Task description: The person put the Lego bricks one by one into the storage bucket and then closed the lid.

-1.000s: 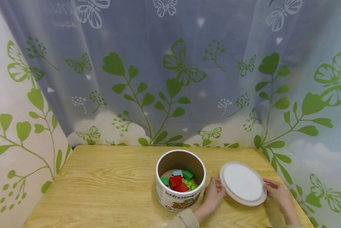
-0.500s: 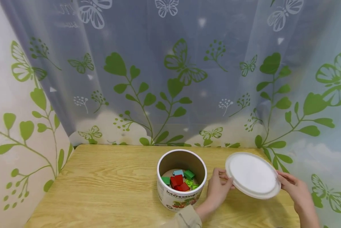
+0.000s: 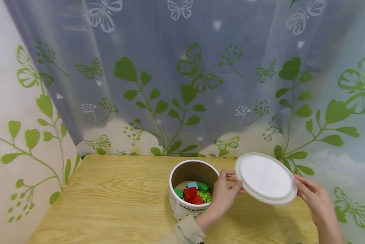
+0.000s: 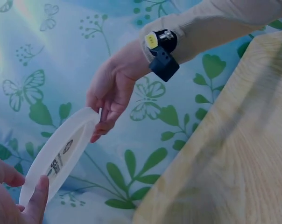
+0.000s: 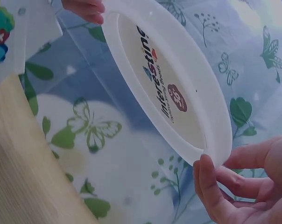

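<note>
A round white lid [image 3: 266, 178] is held tilted above the right part of the table. My left hand [image 3: 223, 191] pinches its left edge, and my right hand [image 3: 315, 196] pinches the opposite edge between thumb and fingers. Printed lettering shows on the lid's other face [image 5: 162, 88] in the right wrist view. To the left stands a white round tub [image 3: 177, 206], uncovered, with red, green and light blue blocks [image 3: 193, 195] at its bottom. My left hand and forearm hide the tub's right side.
The wooden table [image 3: 115, 189] extends left of the tub. A butterfly-patterned curtain [image 3: 158, 101] hangs close behind it and along both sides. A wristband with a dark device [image 4: 164, 65] sits on the right wrist.
Both hands have raised the lid from low over the table, first rightward, then back leftward a little toward the tub. My left hand now overlaps the tub's rim in the head view.
</note>
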`<state>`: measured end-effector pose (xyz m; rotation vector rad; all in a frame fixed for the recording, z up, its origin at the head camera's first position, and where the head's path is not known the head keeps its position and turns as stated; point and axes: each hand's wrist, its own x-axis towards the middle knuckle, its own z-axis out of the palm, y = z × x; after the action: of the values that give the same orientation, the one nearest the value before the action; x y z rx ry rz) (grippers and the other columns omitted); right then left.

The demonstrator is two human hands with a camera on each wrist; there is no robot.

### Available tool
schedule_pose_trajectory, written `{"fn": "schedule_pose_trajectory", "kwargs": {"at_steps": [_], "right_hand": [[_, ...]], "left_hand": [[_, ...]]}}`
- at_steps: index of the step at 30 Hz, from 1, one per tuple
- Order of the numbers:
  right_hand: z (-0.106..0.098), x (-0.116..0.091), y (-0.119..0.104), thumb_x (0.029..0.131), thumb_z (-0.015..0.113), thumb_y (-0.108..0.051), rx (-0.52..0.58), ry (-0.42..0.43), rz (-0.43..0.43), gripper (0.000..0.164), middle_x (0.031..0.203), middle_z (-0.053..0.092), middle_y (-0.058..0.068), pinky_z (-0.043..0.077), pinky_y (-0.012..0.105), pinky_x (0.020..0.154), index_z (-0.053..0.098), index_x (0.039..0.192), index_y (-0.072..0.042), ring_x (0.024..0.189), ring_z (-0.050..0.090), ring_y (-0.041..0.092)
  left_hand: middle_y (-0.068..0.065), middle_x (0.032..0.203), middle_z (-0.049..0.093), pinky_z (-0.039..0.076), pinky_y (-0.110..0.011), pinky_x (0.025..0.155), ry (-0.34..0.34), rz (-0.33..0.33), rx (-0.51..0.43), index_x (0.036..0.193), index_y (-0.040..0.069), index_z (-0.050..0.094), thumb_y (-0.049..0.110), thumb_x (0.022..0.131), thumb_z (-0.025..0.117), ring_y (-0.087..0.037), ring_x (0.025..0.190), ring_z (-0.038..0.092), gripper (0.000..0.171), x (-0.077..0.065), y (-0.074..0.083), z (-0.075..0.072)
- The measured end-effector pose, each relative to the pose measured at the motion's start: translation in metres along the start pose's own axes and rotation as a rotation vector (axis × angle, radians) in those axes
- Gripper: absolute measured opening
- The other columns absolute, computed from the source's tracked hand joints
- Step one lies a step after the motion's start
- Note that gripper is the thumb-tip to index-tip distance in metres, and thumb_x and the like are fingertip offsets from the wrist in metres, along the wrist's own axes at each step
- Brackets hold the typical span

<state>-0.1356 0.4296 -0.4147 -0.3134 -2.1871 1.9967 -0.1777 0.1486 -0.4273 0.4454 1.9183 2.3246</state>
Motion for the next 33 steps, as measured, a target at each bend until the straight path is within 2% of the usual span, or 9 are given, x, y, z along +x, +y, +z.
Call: {"fn": "schedule_pose_trajectory", "kwargs": {"at_steps": [4,7,11,15,18,22,24,27,33], "right_hand": [[0.016,0.001,-0.005,0.101,0.063,-0.019,0.074,-0.028,-0.05,0.02,0.1,0.069,-0.022,0.057,0.014,0.074,0.072,0.103,-0.037,0.087,0.068,-0.001],[0.031,0.003,-0.007,0.102,0.063,-0.015,0.098,-0.055,-0.102,0.021,0.103,0.071,-0.019,0.057,0.015,0.076,0.074,0.107,-0.031,0.088,0.069,0.001],[0.054,0.007,-0.006,0.102,0.061,-0.01,0.093,-0.092,-0.153,0.022,0.104,0.072,-0.016,0.057,0.017,0.078,0.073,0.112,-0.025,0.087,0.069,0.004],[0.078,0.01,-0.007,0.102,0.061,-0.009,0.066,-0.112,-0.158,0.019,0.102,0.072,-0.015,0.057,0.017,0.079,0.07,0.114,-0.02,0.085,0.07,0.006],[0.097,0.01,-0.009,0.102,0.062,-0.011,0.051,-0.117,-0.153,0.02,0.101,0.072,-0.015,0.057,0.017,0.079,0.065,0.121,-0.009,0.084,0.07,0.007],[0.124,0.01,-0.01,0.101,0.063,-0.012,0.052,-0.108,-0.157,0.036,0.099,0.071,-0.014,0.058,0.019,0.079,0.054,0.13,0.008,0.085,0.069,0.006],[0.137,0.009,-0.01,0.101,0.063,-0.011,0.066,-0.103,-0.165,0.042,0.099,0.07,-0.012,0.059,0.02,0.079,0.049,0.134,0.013,0.087,0.068,0.006],[0.152,0.007,-0.008,0.101,0.063,-0.009,0.088,-0.102,-0.176,0.046,0.1,0.069,-0.01,0.059,0.021,0.08,0.046,0.137,0.013,0.089,0.068,0.006],[0.175,0.004,-0.006,0.1,0.065,-0.011,0.066,-0.118,-0.185,0.046,0.1,0.069,-0.008,0.06,0.023,0.081,0.049,0.142,0.001,0.089,0.069,0.007]], "left_hand": [[-0.008,0.1,0.061,0.062,-0.025,0.069,0.012,0.003,0.004,0.124,-0.005,0.053,0.004,0.098,0.065,-0.035,0.081,0.073,0.03,0.004,0.007,-0.016],[-0.011,0.1,0.062,0.063,-0.031,0.074,0.028,-0.008,-0.01,0.125,-0.006,0.054,0.004,0.098,0.063,-0.031,0.081,0.073,0.03,0.008,0.011,-0.031],[-0.013,0.101,0.063,0.063,-0.033,0.077,0.054,-0.022,-0.017,0.126,-0.006,0.055,0.006,0.099,0.062,-0.021,0.08,0.071,0.031,0.014,0.014,-0.054],[-0.015,0.106,0.063,0.063,-0.033,0.079,0.07,-0.034,-0.01,0.129,-0.004,0.056,0.009,0.1,0.061,-0.018,0.082,0.069,0.032,0.014,0.019,-0.078],[-0.017,0.11,0.064,0.063,-0.032,0.078,0.092,-0.013,0.013,0.13,-0.004,0.057,0.012,0.102,0.061,-0.021,0.085,0.07,0.033,0.013,0.022,-0.095],[-0.021,0.113,0.064,0.063,-0.029,0.077,0.122,0.023,0.032,0.13,-0.005,0.057,0.014,0.103,0.061,-0.021,0.086,0.07,0.033,0.011,0.021,-0.116],[-0.023,0.114,0.064,0.062,-0.028,0.076,0.137,0.031,0.032,0.129,-0.006,0.057,0.013,0.103,0.061,-0.019,0.085,0.07,0.033,0.01,0.021,-0.126],[-0.024,0.115,0.065,0.062,-0.027,0.076,0.152,0.023,0.027,0.128,-0.008,0.057,0.011,0.102,0.061,-0.016,0.084,0.069,0.033,0.008,0.022,-0.141],[-0.026,0.117,0.065,0.062,-0.027,0.075,0.18,-0.003,0.027,0.128,-0.009,0.058,0.008,0.1,0.063,-0.013,0.08,0.069,0.033,0.002,0.022,-0.166]]}}
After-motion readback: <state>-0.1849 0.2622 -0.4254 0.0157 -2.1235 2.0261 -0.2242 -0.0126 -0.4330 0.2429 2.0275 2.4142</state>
